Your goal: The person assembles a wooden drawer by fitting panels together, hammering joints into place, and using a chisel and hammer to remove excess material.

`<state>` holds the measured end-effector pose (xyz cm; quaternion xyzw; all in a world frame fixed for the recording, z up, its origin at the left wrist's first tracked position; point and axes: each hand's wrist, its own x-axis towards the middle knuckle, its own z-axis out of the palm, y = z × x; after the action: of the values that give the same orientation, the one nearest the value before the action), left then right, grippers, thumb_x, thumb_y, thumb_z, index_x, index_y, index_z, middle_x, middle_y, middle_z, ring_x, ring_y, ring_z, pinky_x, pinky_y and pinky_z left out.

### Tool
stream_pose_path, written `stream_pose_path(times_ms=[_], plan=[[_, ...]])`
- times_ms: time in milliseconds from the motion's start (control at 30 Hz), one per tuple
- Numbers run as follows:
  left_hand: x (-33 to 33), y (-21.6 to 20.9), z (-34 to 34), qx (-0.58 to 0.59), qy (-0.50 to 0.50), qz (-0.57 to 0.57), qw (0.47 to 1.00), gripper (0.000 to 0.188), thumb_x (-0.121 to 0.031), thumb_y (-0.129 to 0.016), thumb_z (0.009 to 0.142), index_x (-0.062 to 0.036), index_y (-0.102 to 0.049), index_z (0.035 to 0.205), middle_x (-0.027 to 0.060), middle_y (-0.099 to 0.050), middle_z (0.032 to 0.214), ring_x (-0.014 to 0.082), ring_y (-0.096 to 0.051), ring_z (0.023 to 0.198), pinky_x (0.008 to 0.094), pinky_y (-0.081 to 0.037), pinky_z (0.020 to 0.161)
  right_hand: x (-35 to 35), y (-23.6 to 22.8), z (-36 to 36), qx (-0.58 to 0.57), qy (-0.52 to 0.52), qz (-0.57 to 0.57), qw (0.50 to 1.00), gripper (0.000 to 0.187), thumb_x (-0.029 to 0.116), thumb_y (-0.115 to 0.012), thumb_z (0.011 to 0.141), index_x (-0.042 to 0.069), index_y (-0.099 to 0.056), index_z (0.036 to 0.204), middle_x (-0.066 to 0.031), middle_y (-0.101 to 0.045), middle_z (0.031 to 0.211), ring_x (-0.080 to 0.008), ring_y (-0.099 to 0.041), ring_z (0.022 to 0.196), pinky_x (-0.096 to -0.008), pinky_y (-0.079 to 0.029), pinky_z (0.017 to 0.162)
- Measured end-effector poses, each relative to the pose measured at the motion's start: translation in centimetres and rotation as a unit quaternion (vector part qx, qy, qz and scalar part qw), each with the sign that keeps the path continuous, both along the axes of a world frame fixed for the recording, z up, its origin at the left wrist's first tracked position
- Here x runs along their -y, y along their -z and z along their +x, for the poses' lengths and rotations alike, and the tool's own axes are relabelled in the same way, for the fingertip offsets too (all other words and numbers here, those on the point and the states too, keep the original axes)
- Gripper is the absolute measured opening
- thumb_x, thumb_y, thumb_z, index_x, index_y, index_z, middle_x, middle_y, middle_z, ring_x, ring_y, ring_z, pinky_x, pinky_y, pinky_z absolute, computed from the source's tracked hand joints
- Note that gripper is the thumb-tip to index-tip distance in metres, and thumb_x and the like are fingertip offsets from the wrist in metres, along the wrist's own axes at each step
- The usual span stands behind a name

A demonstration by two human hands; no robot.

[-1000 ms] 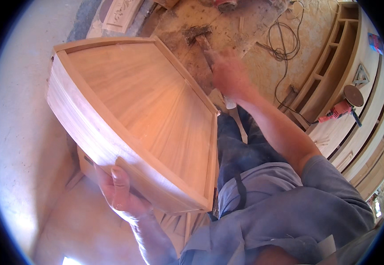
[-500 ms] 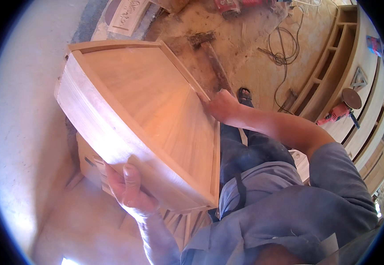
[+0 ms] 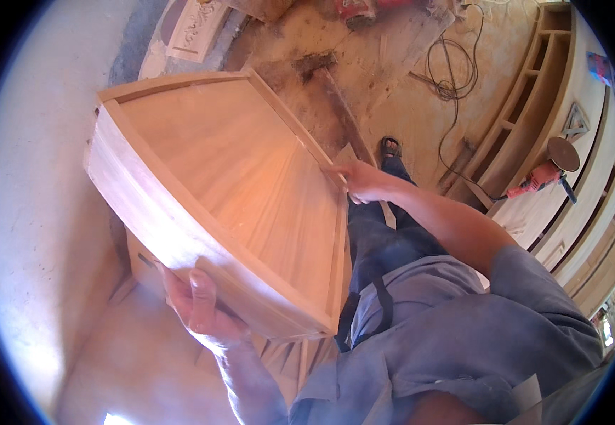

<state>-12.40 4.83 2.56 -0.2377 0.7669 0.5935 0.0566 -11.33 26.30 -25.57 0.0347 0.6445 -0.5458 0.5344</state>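
A large framed wooden panel (image 3: 215, 163) with a thick curved side and light grain fanning out from its straight edge lies tilted in front of me. My left hand (image 3: 205, 308) grips its curved side from the lower left, thumb on the outer face and the other fingers partly hidden. On the straight rail at the right, my right hand (image 3: 364, 182) is closed, with fingertips pressed against the frame. A small tan flap (image 3: 348, 154) shows just beyond that hand; whether I hold it is unclear. Below the panel, a wooden support is partly covered.
To the right, a red angle grinder (image 3: 537, 180) with a round disc rests on long pale wooden pieces (image 3: 569, 170). A dark cable (image 3: 456, 88) coils on the dusty floor. A carved board (image 3: 197, 28) lies at the upper left, near the pale wall (image 3: 38, 177).
My right hand has shifted slightly down along the straight rail, its fingers now lying more on the frame. The left hand keeps its grip, and the view has moved a little.
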Motion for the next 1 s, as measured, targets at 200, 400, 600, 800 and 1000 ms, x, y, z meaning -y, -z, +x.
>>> stream_pose_path(times_ms=[200,400,600,800,1000], plan=[[0.0,-0.4,0.1,0.010,-0.028,-0.020,0.999,0.073,-0.042,-0.064,0.096,0.0030,-0.038,0.147,0.0142,-0.058,0.127,0.0241,-0.057,0.112,0.0350,-0.047,0.094,-1.4,1.6,-2.2,-0.386,0.229,0.338,0.827,0.066,0.007,-0.068,0.078,0.010,-0.048,0.141,-0.0258,-0.062,0.108,-0.0444,-0.066,0.093,-0.0518,-0.053,0.082],[0.0,0.0,0.0,-0.031,-0.006,-0.034,0.999,0.057,-0.034,-0.058,0.100,-0.0002,-0.044,0.144,0.0110,-0.062,0.123,0.0223,-0.060,0.106,0.0345,-0.050,0.089,-0.4,1.5,-5.9,-0.371,0.155,0.368,0.839,0.049,0.010,-0.070,0.075,0.000,-0.056,0.122,-0.0260,-0.063,0.107,-0.0433,-0.067,0.090,-0.0514,-0.054,0.077],[-0.3,-0.7,-0.4,-0.011,0.000,-0.010,1.000,0.067,-0.031,-0.063,0.094,0.0021,-0.039,0.147,0.0139,-0.056,0.130,0.0237,-0.055,0.116,0.0356,-0.045,0.099,-3.5,3.0,-7.3,-0.150,0.301,0.145,0.930,0.025,0.010,-0.064,0.071,-0.003,-0.065,0.092,-0.0251,-0.068,0.081,-0.0381,-0.069,0.084,-0.0457,-0.053,0.073],[0.0,0.1,0.1,-0.034,-0.023,-0.035,0.999,0.053,-0.028,-0.059,0.100,0.0006,-0.046,0.142,0.0114,-0.062,0.123,0.0219,-0.060,0.109,0.0348,-0.048,0.094,-0.7,-0.1,-0.2,-0.168,0.270,0.144,0.937,0.034,0.012,-0.069,0.070,-0.001,-0.062,0.100,-0.0268,-0.067,0.087,-0.0414,-0.068,0.086,-0.0471,-0.051,0.074],[0.4,0.0,0.6,-0.025,-0.045,0.001,0.999,0.053,-0.022,-0.063,0.098,-0.0003,-0.047,0.143,0.0111,-0.062,0.125,0.0225,-0.060,0.110,0.0361,-0.048,0.095,0.4,-1.3,2.5,-0.162,0.279,0.120,0.939,0.038,0.006,-0.070,0.069,-0.006,-0.057,0.102,-0.0216,-0.063,0.078,-0.0274,-0.066,0.079,-0.0426,-0.051,0.070]])
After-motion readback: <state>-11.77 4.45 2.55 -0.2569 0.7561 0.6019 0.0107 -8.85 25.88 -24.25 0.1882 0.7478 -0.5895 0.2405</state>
